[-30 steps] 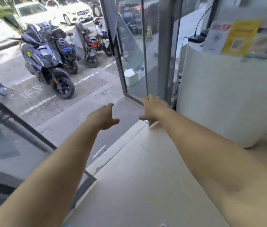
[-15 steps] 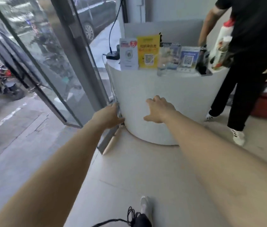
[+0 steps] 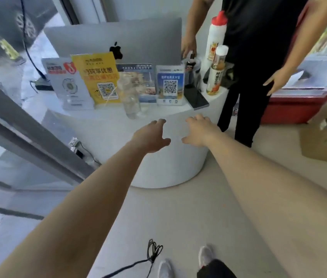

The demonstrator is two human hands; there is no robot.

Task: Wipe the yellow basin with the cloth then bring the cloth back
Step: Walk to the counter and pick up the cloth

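Neither a yellow basin nor a cloth shows in the head view. My left hand (image 3: 150, 137) and my right hand (image 3: 199, 131) are stretched out side by side in front of a round white counter (image 3: 164, 165). Both hands are empty with fingers loosely spread. They hover just short of the counter's front edge, not touching anything.
On the counter stand sign cards (image 3: 98, 77), a clear water bottle (image 3: 130, 101), a laptop (image 3: 122, 39), a phone (image 3: 195, 97) and two tall bottles (image 3: 216, 51). A person in black (image 3: 259, 67) stands behind right. Glass door (image 3: 24, 125) at left, cardboard box (image 3: 325, 141) at right.
The view has swung right from the street and doorway to the counter, which now sits closer and centred. Both hands stayed outstretched and empty.
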